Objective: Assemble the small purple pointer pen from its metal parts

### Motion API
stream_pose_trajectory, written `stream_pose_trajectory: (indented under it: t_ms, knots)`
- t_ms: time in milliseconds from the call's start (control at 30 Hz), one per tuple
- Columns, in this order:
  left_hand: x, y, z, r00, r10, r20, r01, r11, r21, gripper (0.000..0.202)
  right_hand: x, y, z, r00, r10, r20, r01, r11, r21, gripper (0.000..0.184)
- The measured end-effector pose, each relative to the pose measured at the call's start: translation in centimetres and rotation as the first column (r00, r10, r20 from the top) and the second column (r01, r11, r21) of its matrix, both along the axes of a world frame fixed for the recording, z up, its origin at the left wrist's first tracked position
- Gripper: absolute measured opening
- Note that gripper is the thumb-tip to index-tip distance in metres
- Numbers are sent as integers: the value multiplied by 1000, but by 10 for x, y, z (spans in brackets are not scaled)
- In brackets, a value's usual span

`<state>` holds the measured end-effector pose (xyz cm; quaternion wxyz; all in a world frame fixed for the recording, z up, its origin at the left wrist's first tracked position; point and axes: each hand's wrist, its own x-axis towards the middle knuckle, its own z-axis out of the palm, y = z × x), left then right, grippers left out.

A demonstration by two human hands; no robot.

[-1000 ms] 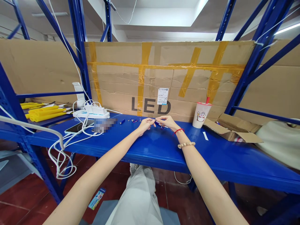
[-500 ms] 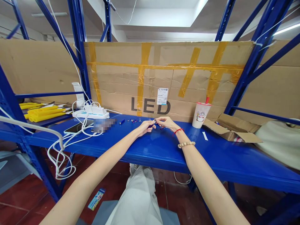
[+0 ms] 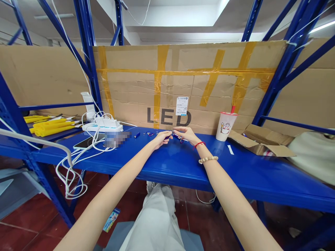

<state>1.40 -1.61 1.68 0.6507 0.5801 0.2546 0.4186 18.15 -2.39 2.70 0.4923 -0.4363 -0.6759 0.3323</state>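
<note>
My left hand (image 3: 161,139) is closed on a small dark blue pen-like piece (image 3: 166,138), mostly covered by the fingers. Close beside it, my right hand (image 3: 186,134) pinches at the tip of that piece; whatever small part lies between those fingers is too tiny to make out. Under the right palm lie some blue and silvery bits (image 3: 181,139), partly hidden. Left of the hands, a short blue cylinder (image 3: 137,135) and a small blue part with shiny metal (image 3: 150,134) rest on the blue shelf top (image 3: 167,164).
A paper cup (image 3: 225,127) with a red straw stands right of the hands, near a white strip (image 3: 230,150) and an open cardboard box (image 3: 261,142). At left are a power strip (image 3: 103,127), tangled white cables (image 3: 68,174), a phone (image 3: 85,142) and yellow-handled tools (image 3: 53,128).
The hands remain together at nearly the same spot, with the right fingers shifted slightly and more of the bits beneath the right palm showing. The whole view has tilted a little.
</note>
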Motion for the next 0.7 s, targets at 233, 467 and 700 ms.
stream_pose_trajectory:
  t_ms: [233, 467, 700]
  knots:
    - [0, 0, -1, 999, -36, -8, 36, 999, -5, 16, 2, 0, 0, 1000, -1, 14, 1, 1000, -14, 58]
    - [-1, 1, -1, 998, -56, -4, 56, 998, -14, 19, 1, -2, 0, 999, 26, 20, -24, 997, -72, 60]
    - [-1, 1, -1, 998, -59, -1, 59, 998, -28, 18, 0, -6, 2, 999, 29, 33, -26, 995, -96, 58]
